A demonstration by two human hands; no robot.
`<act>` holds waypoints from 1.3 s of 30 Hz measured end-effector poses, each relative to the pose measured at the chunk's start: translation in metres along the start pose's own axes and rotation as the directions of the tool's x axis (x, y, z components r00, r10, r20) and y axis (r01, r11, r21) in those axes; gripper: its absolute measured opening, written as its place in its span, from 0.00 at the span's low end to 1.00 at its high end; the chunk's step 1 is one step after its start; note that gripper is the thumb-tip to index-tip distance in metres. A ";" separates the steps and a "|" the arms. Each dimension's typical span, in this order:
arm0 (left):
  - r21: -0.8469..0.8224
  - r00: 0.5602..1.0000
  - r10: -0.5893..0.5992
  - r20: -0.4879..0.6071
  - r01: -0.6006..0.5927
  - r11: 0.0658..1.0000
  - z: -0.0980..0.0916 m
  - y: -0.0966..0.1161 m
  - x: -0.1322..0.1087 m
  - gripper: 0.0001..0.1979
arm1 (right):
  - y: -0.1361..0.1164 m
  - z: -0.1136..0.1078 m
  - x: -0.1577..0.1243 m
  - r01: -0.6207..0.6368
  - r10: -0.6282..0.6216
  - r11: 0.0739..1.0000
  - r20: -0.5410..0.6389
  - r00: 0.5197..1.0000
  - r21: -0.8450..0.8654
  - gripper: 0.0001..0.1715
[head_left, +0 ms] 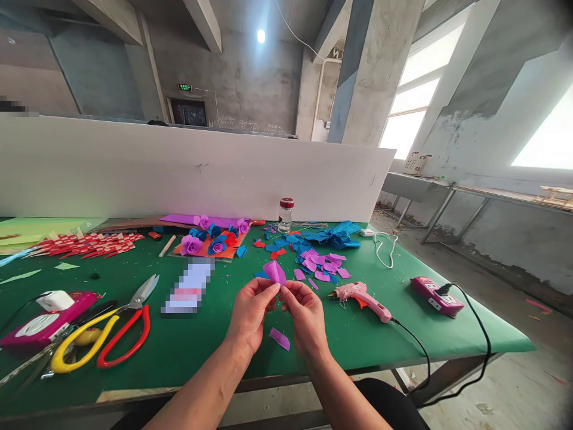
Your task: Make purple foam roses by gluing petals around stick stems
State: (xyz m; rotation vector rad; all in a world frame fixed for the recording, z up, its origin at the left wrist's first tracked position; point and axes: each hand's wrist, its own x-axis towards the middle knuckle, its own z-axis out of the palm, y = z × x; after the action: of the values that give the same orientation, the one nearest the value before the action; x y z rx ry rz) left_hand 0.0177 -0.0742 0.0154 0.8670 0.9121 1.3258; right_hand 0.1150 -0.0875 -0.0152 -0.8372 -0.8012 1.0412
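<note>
Both my hands meet over the middle of the green table, pinching one purple crepe paper petal (274, 272) by its lower end. My left hand (251, 310) grips it from the left with thumb and forefinger; my right hand (305, 312) does the same from the right. The petal's upper part spreads above the fingertips. Below the hands lies a loose purple paper piece (280, 338). Just beyond them are a pile of purple petals (323, 263) and blue paper pieces (335, 234). To the right rests a pink glue gun (363, 298).
Red-and-yellow scissors (125, 322) and a purple power strip (40, 322) lie left; another power strip (437, 295) with a black cord sits right. Finished paper flowers (215, 242), a red-lidded jar (285, 215) and red-tipped strips (89, 243) stand before a white board (188, 173).
</note>
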 end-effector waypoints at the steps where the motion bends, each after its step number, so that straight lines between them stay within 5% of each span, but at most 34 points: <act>1: 0.004 1.000 -0.006 -0.003 0.006 1.000 0.000 0.000 0.000 0.12 | 0.000 0.000 0.000 0.007 -0.007 1.000 0.003 1.000 -0.009 0.12; 17: 0.012 1.000 -0.004 -0.001 0.004 1.000 0.000 0.001 0.001 0.11 | -0.003 0.002 -0.002 -0.008 0.008 1.000 0.008 1.000 -0.008 0.13; 24: 0.050 1.000 0.004 -0.026 -0.002 0.999 0.000 0.003 0.000 0.12 | -0.007 0.004 -0.003 -0.149 0.143 0.984 0.072 0.987 0.093 0.17; 39: 0.171 0.974 -0.010 0.225 -0.029 0.985 -0.013 0.011 0.009 0.12 | -0.015 -0.003 0.002 -0.331 0.305 0.899 0.132 0.943 0.287 0.15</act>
State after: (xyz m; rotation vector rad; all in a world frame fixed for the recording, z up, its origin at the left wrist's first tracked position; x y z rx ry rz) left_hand 0.0014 -0.0642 0.0193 1.1334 0.8528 1.1401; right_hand 0.1237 -0.0905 -0.0029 -0.6721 -0.5603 1.4593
